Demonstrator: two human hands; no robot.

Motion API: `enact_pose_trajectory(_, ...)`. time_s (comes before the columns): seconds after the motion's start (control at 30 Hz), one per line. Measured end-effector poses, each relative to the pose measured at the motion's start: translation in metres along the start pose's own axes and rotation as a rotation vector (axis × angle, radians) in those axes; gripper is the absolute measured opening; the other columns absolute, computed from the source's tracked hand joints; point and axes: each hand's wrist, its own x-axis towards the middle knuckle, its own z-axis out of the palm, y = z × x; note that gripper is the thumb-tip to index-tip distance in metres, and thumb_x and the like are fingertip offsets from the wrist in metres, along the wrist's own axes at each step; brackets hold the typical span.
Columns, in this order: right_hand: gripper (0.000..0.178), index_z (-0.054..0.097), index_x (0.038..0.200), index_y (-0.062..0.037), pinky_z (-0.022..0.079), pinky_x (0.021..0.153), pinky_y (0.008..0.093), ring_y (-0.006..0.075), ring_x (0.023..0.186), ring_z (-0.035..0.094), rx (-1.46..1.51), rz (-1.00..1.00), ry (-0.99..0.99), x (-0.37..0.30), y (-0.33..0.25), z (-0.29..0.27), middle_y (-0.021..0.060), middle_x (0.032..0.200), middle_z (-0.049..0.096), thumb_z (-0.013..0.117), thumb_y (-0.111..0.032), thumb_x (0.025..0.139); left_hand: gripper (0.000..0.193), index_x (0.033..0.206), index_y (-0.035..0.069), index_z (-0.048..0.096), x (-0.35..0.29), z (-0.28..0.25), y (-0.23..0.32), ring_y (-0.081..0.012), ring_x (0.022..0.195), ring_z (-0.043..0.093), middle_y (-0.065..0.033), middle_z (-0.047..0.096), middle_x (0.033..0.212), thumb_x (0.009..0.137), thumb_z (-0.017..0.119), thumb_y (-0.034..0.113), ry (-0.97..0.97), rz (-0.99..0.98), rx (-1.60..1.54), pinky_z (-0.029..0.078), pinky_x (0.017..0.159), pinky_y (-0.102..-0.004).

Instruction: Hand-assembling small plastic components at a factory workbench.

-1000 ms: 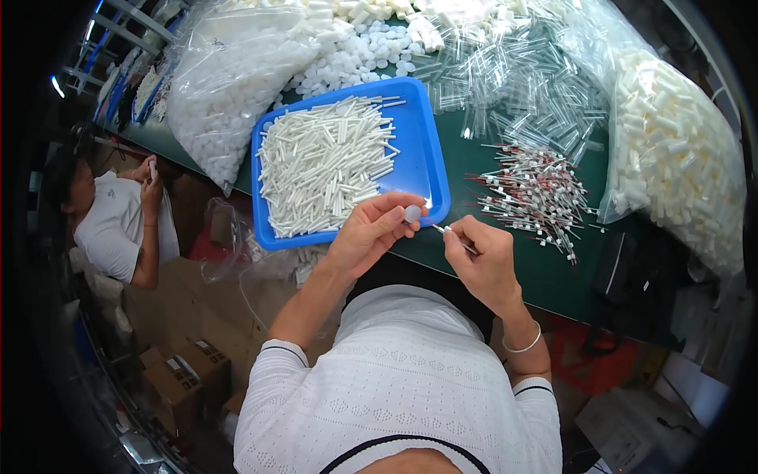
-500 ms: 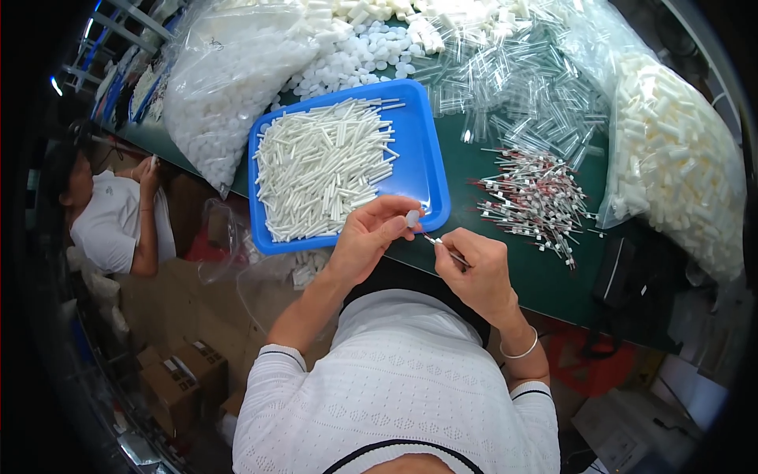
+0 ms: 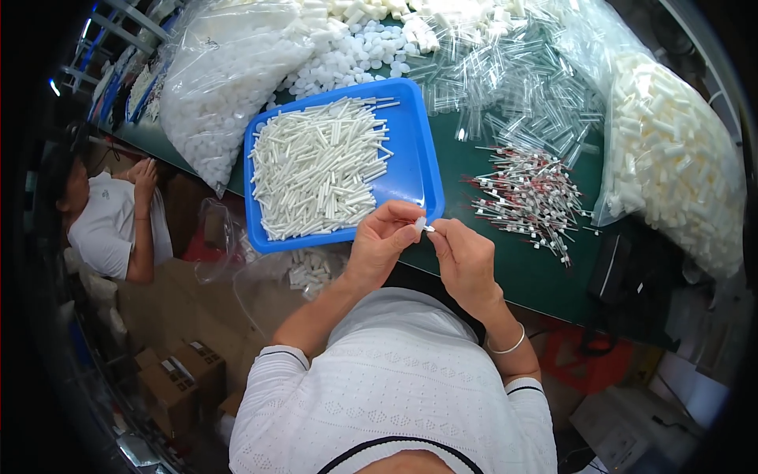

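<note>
Just off the near right corner of a blue tray (image 3: 404,170), my two hands meet. My left hand (image 3: 380,246) pinches a small white round cap (image 3: 420,224) between thumb and fingers. Against it, the fingers of my right hand (image 3: 466,261) grip a thin part with a small white connector (image 3: 429,229); most of that part is hidden by the fingers. A heap of similar parts with red wires and white connectors (image 3: 530,201) lies to the right. Many thin white sticks (image 3: 320,166) fill the tray's left side.
Clear tubes (image 3: 505,87) and white round caps (image 3: 351,59) are heaped on the green table (image 3: 513,276) at the back. A bag of caps (image 3: 229,95) leans at left, a bag of cream cylinders (image 3: 675,158) at right. Another person (image 3: 118,213) sits at far left.
My right hand has moved left and slightly up, bringing the connector part against the white cap. My left hand has shifted slightly right, still pinching the cap.
</note>
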Motion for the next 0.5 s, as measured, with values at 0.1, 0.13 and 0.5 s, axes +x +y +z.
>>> enact_pose_trajectory(0.1,0.003,0.058,0.088,-0.0003,0.041,0.048,0.0317,0.0252,0.052,0.051,-0.176,-0.119,0.057,-0.001,0.007,0.002,0.0127,0.066,0.051,0.06,-0.002,0.086,0.025,0.109,0.001,0.058,0.0,0.009,-0.012,-0.0094,0.093,0.056,-0.0032,0.057,0.106,0.086,0.066,0.003,0.029,0.127,-0.005,0.046,0.084,-0.0226)
enact_pose_trajectory(0.13,0.003,0.058,0.088,-0.0003,0.041,0.048,0.0317,0.0252,0.052,0.051,-0.177,-0.124,0.055,-0.001,0.01,0.003,0.0127,0.066,0.051,0.06,-0.002,0.086,0.025,0.109,0.001,0.058,0.002,0.009,-0.012,-0.0094,0.093,0.056,-0.0032,0.057,0.106,0.086,0.066,0.003,0.029,0.133,-0.007,0.046,0.084,-0.0226)
enact_pose_trajectory(0.5,0.02,0.062,0.107,0.0052,0.047,0.07,0.0223,0.0097,0.076,0.057,0.509,0.341,-0.295,0.0,0.034,-0.012,0.0054,0.09,0.063,0.054,-0.005,0.093,0.021,0.103,0.002,0.062,0.009,0.011,0.009,-0.0161,0.103,0.052,-0.0086,0.051,0.112,0.083,0.068,0.004,-0.11,0.312,0.499,0.043,0.09,-0.029)
